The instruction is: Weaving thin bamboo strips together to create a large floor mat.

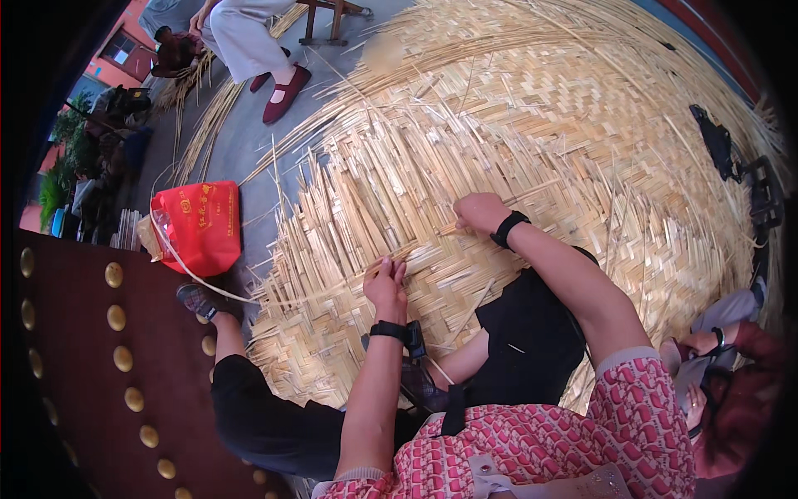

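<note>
Bamboo mat [532, 141] under both hands, strips pinched

A red bag [199, 226] lies on the grey floor [253, 141] beside a dark red door with brass studs [116, 318]. Farther off, another person in pale trousers and dark red shoes [285, 91] sits by a wooden stool [328, 21] near loose bundles of strips [208, 125]. Potted plants [66, 166] stand at the left edge.

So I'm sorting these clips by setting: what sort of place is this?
Probably an outdoor weaving yard: a big woven bamboo mat covers paved ground, loose strips lie about, and both hands work the mat.
</note>
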`<state>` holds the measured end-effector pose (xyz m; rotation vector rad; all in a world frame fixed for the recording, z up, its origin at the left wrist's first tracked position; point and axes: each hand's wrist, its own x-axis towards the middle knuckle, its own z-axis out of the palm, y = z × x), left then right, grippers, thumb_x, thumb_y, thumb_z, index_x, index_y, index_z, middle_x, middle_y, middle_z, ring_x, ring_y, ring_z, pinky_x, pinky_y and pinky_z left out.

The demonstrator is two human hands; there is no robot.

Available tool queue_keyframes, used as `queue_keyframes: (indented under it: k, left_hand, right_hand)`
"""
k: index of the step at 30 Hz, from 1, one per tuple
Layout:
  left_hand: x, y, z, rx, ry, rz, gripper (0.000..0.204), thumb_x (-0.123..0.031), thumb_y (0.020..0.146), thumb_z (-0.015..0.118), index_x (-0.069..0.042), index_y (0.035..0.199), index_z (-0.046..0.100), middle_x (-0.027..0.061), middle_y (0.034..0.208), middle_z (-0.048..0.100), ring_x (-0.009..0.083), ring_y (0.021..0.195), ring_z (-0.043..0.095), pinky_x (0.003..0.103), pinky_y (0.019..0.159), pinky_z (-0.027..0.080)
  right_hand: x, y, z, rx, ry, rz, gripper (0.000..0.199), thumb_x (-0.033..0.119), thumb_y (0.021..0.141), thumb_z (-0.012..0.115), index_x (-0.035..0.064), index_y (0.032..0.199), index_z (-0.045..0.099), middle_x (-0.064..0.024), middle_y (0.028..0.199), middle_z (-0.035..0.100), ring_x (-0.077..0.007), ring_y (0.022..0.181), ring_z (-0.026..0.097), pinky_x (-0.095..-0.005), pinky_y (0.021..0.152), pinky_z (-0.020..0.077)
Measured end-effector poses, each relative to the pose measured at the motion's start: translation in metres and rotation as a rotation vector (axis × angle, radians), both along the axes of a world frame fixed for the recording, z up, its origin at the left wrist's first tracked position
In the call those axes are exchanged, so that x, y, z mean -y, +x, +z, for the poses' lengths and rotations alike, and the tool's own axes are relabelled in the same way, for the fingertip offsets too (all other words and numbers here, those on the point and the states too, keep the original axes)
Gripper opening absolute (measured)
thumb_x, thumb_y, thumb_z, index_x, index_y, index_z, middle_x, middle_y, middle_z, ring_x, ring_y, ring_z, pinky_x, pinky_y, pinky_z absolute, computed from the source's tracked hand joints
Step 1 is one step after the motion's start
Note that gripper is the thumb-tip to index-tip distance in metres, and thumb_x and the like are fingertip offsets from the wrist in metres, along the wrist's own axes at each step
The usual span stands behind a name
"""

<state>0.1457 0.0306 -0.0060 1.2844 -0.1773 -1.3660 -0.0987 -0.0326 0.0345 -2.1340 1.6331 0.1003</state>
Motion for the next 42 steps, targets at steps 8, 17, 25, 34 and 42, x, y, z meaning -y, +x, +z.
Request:
queue_keyframes:
  k: [8,17,25,34,42]
  left_hand:
    - [0.018,-0.074,0.057,1.386,-0.633,-0.845,0.041,-0.025,0.082,0.068,0.006,0.107,0.057,0.0223,0.093,0.06,0.0343,0.076,0.061,0.04,0.065,0.05]
    - [0.109,-0.084,0.018,0.898,-0.134,-0.855,0.039,-0.021,0.088,0.04,0.006,0.067,0.059,0.0221,0.06,0.059,0.0341,0.06,0.061,0.046,0.065,0.047]
    - [0.123,-0.093,0.038,0.303,0.213,-0.832,0.027,-0.028,0.088,0.04,-0.007,0.086,0.058,0.0064,0.072,0.06,0.0151,0.063,0.054,0.028,0.055,0.037]
    - [0.111,-0.099,0.024,0.21,0.049,-0.766,0.022,-0.022,0.085,0.04,-0.007,0.086,0.055,0.003,0.073,0.055,0.0144,0.064,0.048,0.029,0.061,0.039]
    - [0.105,-0.092,0.028,-0.175,-0.06,-0.789,0.027,-0.02,0.086,0.039,-0.001,0.093,0.056,0.0115,0.083,0.061,0.0211,0.076,0.058,0.035,0.073,0.047]
  right_hand:
    - [-0.012,-0.042,0.053,-0.199,-0.224,-0.026,0.013,0.015,0.079,0.058,0.0067,0.087,0.064,-0.0109,0.076,0.066,-0.0277,0.079,0.066,-0.0428,0.072,0.0491]
    - [0.015,-0.021,0.026,0.484,-0.544,-0.336,0.021,0.005,0.081,0.052,0.0028,0.101,0.054,-0.0131,0.095,0.056,-0.0297,0.094,0.055,-0.0394,0.083,0.0447]
    - [0.033,-0.012,-0.024,0.84,-0.056,-0.615,0.033,0.022,0.084,0.064,-0.001,0.107,0.056,-0.0138,0.092,0.064,-0.025,0.085,0.063,-0.0347,0.075,0.0496]
    - [0.036,-0.023,-0.008,0.948,-0.041,-0.555,0.017,0.019,0.084,0.066,0.0041,0.084,0.058,0.0036,0.069,0.05,-0.0059,0.065,0.043,-0.0227,0.059,0.0387]
    - [0.027,-0.015,0.007,1.067,-0.157,-0.761,0.028,0.012,0.085,0.057,0.0015,0.11,0.053,-0.0081,0.085,0.061,-0.0151,0.079,0.06,-0.0301,0.074,0.0486]
